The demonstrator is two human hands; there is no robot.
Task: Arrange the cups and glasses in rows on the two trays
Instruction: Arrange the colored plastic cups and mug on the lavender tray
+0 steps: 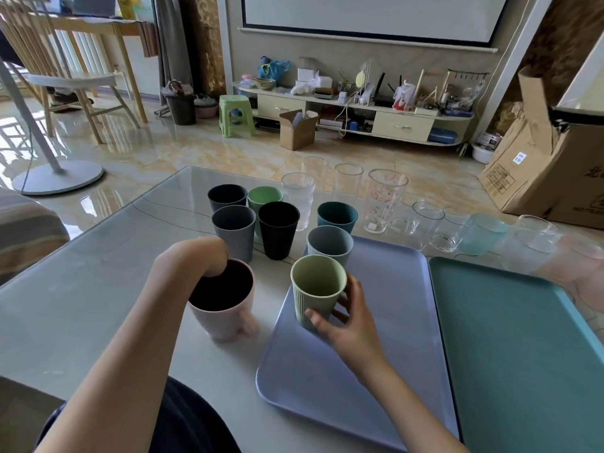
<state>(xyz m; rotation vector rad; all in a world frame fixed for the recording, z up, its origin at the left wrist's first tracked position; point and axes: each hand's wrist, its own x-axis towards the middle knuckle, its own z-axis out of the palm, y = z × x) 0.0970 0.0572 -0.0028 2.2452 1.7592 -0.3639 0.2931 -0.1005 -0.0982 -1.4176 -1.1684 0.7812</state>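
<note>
I see my right hand wrapped around a pale green ribbed cup over the near left part of the lilac tray. My left hand grips the rim of a pink cup, fingers hooked inside, on the table just left of that tray. Beyond both hands stand more cups, then clear glasses. A teal tray lies right of my right hand.

I see a ribbed green cup and a grey cup upright on the lilac tray, the teal tray beside it, a pink cup and clear glasses on the desk.
</note>
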